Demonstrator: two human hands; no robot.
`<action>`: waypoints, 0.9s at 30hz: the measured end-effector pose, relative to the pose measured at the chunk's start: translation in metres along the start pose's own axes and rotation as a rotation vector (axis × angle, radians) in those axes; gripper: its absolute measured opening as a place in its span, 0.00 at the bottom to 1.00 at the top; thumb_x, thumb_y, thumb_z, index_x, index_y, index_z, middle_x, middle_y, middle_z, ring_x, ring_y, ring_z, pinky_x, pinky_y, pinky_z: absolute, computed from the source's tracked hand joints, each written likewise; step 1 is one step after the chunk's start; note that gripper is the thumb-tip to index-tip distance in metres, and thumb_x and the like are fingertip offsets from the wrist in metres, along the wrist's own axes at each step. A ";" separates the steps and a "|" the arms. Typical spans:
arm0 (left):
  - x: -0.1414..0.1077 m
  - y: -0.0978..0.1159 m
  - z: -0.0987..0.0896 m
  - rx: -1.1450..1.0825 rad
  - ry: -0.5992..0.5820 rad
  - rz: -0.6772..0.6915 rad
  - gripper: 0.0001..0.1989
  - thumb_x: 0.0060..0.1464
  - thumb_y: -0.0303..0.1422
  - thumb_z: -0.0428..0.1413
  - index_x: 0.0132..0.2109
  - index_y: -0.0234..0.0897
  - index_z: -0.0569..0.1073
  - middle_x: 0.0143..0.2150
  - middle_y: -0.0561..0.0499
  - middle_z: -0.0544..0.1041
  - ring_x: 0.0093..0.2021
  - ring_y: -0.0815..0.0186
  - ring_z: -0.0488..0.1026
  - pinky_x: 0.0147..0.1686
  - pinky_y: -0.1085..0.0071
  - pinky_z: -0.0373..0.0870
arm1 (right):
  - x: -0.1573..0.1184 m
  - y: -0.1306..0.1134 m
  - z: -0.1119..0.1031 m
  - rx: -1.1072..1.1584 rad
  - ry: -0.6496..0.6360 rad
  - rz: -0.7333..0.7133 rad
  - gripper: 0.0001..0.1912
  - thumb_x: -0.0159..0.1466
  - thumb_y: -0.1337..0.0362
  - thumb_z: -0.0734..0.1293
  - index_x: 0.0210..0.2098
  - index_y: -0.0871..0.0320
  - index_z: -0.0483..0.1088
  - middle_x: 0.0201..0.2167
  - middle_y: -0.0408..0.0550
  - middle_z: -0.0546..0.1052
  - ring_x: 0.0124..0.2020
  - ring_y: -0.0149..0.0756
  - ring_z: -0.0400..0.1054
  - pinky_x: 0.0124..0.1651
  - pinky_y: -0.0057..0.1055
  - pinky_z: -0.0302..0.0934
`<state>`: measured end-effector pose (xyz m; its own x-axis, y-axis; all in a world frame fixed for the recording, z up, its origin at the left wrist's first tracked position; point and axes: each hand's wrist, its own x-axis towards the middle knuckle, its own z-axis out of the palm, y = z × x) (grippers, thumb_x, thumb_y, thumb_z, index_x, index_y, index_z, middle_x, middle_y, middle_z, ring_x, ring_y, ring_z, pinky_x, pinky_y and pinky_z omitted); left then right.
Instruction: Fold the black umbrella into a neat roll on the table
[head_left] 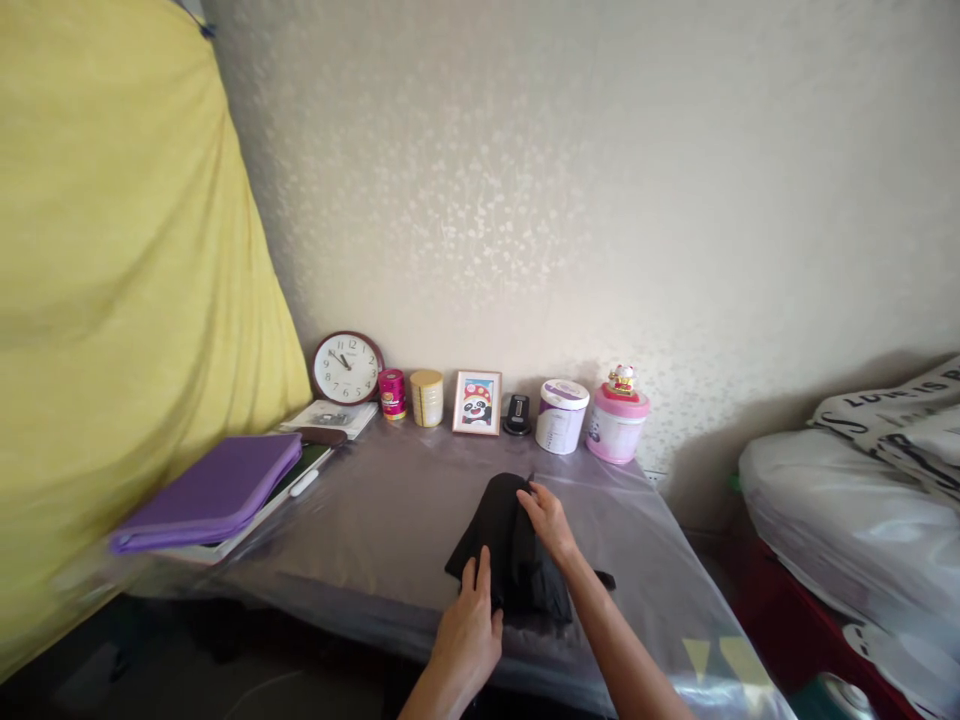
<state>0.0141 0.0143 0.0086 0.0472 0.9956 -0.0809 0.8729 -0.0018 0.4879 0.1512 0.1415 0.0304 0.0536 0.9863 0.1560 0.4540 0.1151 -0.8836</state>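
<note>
Right hand (549,524) pinches the top of a soft black fabric bundle (501,545), thumb and fingers closed on the fold. Left hand (469,635) is open, fingers up and slightly spread, against the bundle's lower left edge; contact looks light. The bundle lies between the hands on a grey bench (360,530) under clear plastic sheeting, with a narrow black strap (604,579) sticking out toward the right. The plastic looks slick, so a flat left palm pressing down would likely steady the cloth better while the right hand keeps its pinch.

Beyond the hands, against the wall: a round white wall clock (347,367), a pink tin (391,394), a gold-lidded canister (426,398), a framed panda picture (477,403), a white tub with a purple lid (561,416) and a pink tub (619,428). Left of the hands sits a purple zip folder (206,495). Far right, white plastic-wrapped bedding (840,515).
</note>
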 end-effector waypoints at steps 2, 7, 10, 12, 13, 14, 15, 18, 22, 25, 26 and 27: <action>0.001 -0.001 0.002 0.003 0.014 0.008 0.35 0.51 0.26 0.44 0.63 0.38 0.39 0.63 0.41 0.49 0.51 0.63 0.66 0.46 0.73 0.62 | 0.004 -0.008 0.010 -0.014 -0.049 0.031 0.25 0.56 0.55 0.59 0.48 0.66 0.64 0.24 0.46 0.74 0.23 0.34 0.67 0.22 0.27 0.59; 0.002 -0.002 0.004 0.005 0.016 0.015 0.34 0.50 0.25 0.45 0.63 0.35 0.41 0.63 0.40 0.49 0.52 0.62 0.66 0.46 0.73 0.62 | 0.009 -0.014 0.030 -0.054 -0.135 0.075 0.25 0.57 0.60 0.59 0.52 0.67 0.58 0.25 0.45 0.74 0.14 0.27 0.62 0.15 0.24 0.56; 0.002 -0.002 0.004 0.007 0.018 0.032 0.32 0.50 0.26 0.45 0.62 0.34 0.46 0.63 0.40 0.49 0.51 0.62 0.66 0.47 0.73 0.62 | 0.011 -0.012 0.039 -0.111 -0.177 0.085 0.24 0.58 0.61 0.59 0.51 0.66 0.58 0.27 0.46 0.75 0.13 0.26 0.63 0.16 0.23 0.56; 0.002 -0.001 0.004 0.008 0.017 0.027 0.31 0.50 0.26 0.45 0.62 0.35 0.48 0.63 0.40 0.49 0.49 0.62 0.68 0.46 0.72 0.63 | 0.012 -0.011 0.043 -0.166 -0.193 0.076 0.23 0.57 0.62 0.60 0.50 0.65 0.59 0.26 0.46 0.75 0.14 0.27 0.64 0.18 0.23 0.57; 0.001 -0.001 0.004 0.009 0.019 0.022 0.31 0.50 0.26 0.45 0.62 0.35 0.48 0.63 0.40 0.49 0.49 0.62 0.68 0.45 0.72 0.63 | 0.013 -0.011 0.045 -0.198 -0.196 0.069 0.23 0.57 0.62 0.61 0.50 0.65 0.59 0.26 0.46 0.76 0.15 0.27 0.65 0.19 0.24 0.57; 0.001 -0.001 0.005 0.009 0.022 0.018 0.31 0.50 0.26 0.45 0.62 0.35 0.47 0.64 0.40 0.49 0.49 0.62 0.68 0.45 0.72 0.63 | 0.013 -0.012 0.045 -0.229 -0.200 0.060 0.22 0.56 0.63 0.61 0.49 0.65 0.60 0.25 0.46 0.76 0.16 0.28 0.66 0.21 0.24 0.57; 0.001 0.000 0.005 0.009 0.027 0.014 0.32 0.50 0.26 0.45 0.62 0.33 0.47 0.63 0.39 0.49 0.50 0.62 0.67 0.46 0.72 0.62 | 0.013 -0.013 0.046 -0.260 -0.204 0.050 0.22 0.56 0.63 0.61 0.48 0.65 0.61 0.24 0.46 0.76 0.18 0.29 0.67 0.22 0.24 0.57; -0.001 0.001 0.006 0.012 0.050 -0.008 0.32 0.50 0.26 0.45 0.62 0.26 0.45 0.63 0.36 0.49 0.56 0.61 0.61 0.50 0.73 0.58 | 0.010 -0.018 0.045 -0.336 -0.230 0.009 0.20 0.56 0.64 0.61 0.48 0.66 0.61 0.20 0.45 0.76 0.23 0.32 0.70 0.28 0.24 0.58; -0.005 0.005 0.004 -0.012 0.097 -0.036 0.37 0.51 0.25 0.46 0.63 0.28 0.35 0.63 0.37 0.51 0.55 0.63 0.63 0.49 0.74 0.60 | 0.003 -0.025 0.044 -0.385 -0.293 -0.048 0.16 0.57 0.66 0.59 0.45 0.64 0.63 0.22 0.44 0.77 0.24 0.30 0.70 0.29 0.23 0.57; -0.007 0.008 0.002 0.046 0.079 -0.037 0.40 0.51 0.25 0.47 0.63 0.40 0.30 0.59 0.39 0.58 0.46 0.62 0.70 0.42 0.71 0.64 | 0.001 -0.029 0.044 -0.396 -0.322 -0.092 0.14 0.58 0.67 0.58 0.43 0.62 0.65 0.25 0.46 0.78 0.28 0.31 0.71 0.31 0.23 0.57; -0.007 0.009 0.002 0.083 0.064 -0.035 0.39 0.51 0.25 0.47 0.63 0.43 0.32 0.58 0.39 0.59 0.43 0.62 0.72 0.39 0.71 0.65 | 0.000 -0.030 0.043 -0.396 -0.332 -0.110 0.14 0.58 0.67 0.58 0.43 0.62 0.66 0.26 0.46 0.78 0.30 0.31 0.72 0.32 0.23 0.57; -0.006 0.010 0.003 0.118 0.053 -0.032 0.38 0.51 0.24 0.47 0.63 0.45 0.34 0.58 0.39 0.59 0.41 0.62 0.72 0.37 0.70 0.65 | -0.001 -0.032 0.042 -0.393 -0.343 -0.128 0.14 0.58 0.67 0.58 0.42 0.61 0.66 0.26 0.45 0.78 0.32 0.32 0.72 0.33 0.23 0.57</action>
<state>0.0238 0.0076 0.0114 -0.0046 0.9989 -0.0469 0.9247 0.0221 0.3800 0.0992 0.1417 0.0396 -0.2877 0.9569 0.0405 0.7400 0.2489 -0.6248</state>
